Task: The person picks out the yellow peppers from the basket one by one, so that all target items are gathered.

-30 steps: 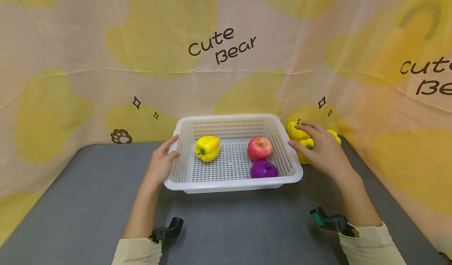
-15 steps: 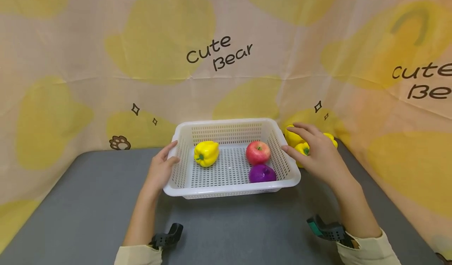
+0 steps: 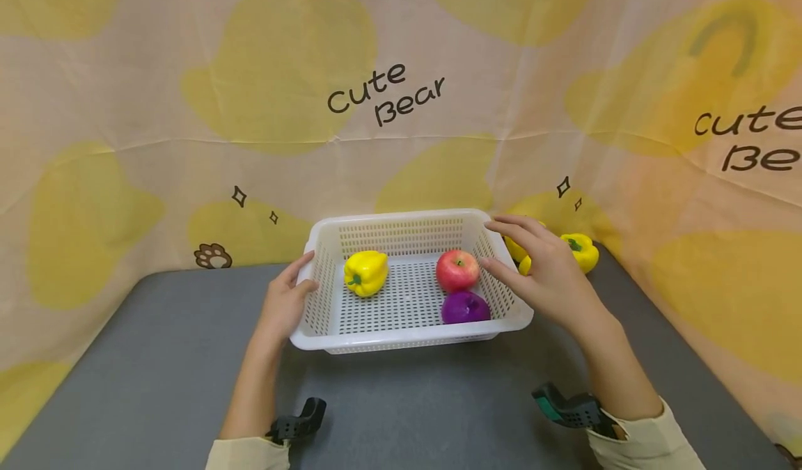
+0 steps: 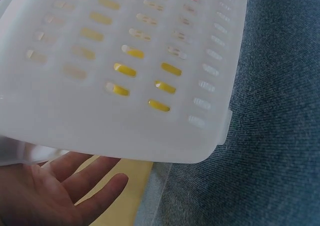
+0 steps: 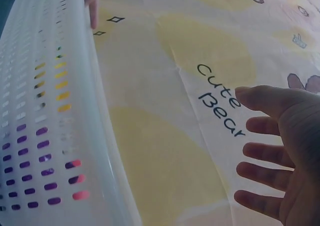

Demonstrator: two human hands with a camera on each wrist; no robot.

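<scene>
A white perforated plastic basket (image 3: 407, 297) stands on the grey table. Inside it are a yellow bell pepper (image 3: 366, 273) at the left, a red apple (image 3: 457, 271) at the right, and a shiny purple, onion-like round thing (image 3: 466, 308) in front of the apple. My left hand (image 3: 287, 306) grips the basket's left rim; in the left wrist view its fingers show outside and below the rim. Over the right rim hovers my right hand (image 3: 551, 275), fingers spread and slightly bent, holding nothing; in the right wrist view the hand (image 5: 295, 151) is apart from the basket.
Several more yellow bell peppers (image 3: 581, 251) lie right of the basket, partly hidden behind my right hand. A patterned cloth (image 3: 338, 163) hangs behind and to the right of the table. Grey tabletop (image 3: 426, 407) stretches in front of the basket.
My right hand has moved left, from beside the right-hand peppers to over the basket's right rim. My left hand keeps its hold. The head view has tilted slightly upward.
</scene>
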